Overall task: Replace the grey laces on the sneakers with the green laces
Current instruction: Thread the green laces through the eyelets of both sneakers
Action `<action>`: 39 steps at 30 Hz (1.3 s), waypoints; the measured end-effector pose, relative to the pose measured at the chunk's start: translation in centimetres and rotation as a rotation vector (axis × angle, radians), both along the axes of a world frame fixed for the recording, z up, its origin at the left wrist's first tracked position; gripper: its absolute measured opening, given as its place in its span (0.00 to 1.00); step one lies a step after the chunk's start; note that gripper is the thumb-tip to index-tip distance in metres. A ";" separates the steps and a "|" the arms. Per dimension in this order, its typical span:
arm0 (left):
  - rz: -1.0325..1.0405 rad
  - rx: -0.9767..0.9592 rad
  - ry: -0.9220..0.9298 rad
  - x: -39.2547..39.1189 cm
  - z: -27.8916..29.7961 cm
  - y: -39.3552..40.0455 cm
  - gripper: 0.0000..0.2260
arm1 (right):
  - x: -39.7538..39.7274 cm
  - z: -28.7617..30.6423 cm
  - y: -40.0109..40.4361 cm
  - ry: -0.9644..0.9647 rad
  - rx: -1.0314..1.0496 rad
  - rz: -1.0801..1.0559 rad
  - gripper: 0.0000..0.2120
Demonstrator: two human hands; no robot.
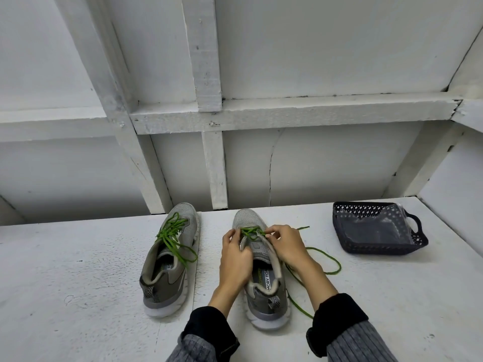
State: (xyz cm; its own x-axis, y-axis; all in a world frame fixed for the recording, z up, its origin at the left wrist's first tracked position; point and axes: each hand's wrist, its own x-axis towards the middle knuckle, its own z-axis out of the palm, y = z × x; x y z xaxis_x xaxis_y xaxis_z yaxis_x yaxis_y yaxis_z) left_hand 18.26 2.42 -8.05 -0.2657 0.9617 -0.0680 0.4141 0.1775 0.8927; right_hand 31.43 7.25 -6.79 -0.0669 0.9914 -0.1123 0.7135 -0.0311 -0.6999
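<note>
Head-camera view looks down on a white table (78, 270) where two grey sneakers stand side by side, toes pointing away from the person. The left sneaker (170, 259) already carries a green lace (171, 237), loosely threaded with its loops lying over the tongue, so it looks finished apart from tying. The right sneaker (264, 273) sits directly in front of the person, heel toward them, which puts the eyelets within easy reach of both hands. The left hand (234, 257) curls around the sneaker's left eyelet edge, apparently steadying it, while the right hand (286, 244) pinches the second green lace (328, 259) at the lower eyelets; only those rows are laced. Its free length trails onto the table to the right, out of the way. A dark perforated basket (376, 246) stands well apart at right; whether it holds the grey laces cannot be told.
</note>
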 end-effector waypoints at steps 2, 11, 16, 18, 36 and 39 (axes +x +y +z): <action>0.001 0.003 0.008 0.0 0.0 -0.1 0.22 | 0.1 0.0 0.0 -0.017 -0.008 0.025 0.07; 0.030 -0.003 0.030 -0.5 0.1 -0.6 0.25 | 0.3 2.5 -0.3 0.252 0.050 -0.088 0.10; 0.092 0.043 0.032 -0.8 0.3 -0.2 0.20 | -0.1 1.9 -0.4 0.371 -0.061 -0.124 0.12; 0.129 0.052 0.019 -1.1 0.4 0.2 0.20 | 0.3 2.0 -0.5 0.342 -0.064 -0.141 0.12; 0.117 0.018 0.035 -1.4 0.2 0.7 0.22 | 1.0 -1.5 1.0 0.035 0.015 -0.147 0.09; 0.122 0.002 0.042 -1.4 0.2 0.7 0.22 | 0.1 -1.8 1.8 0.010 0.007 -0.080 0.10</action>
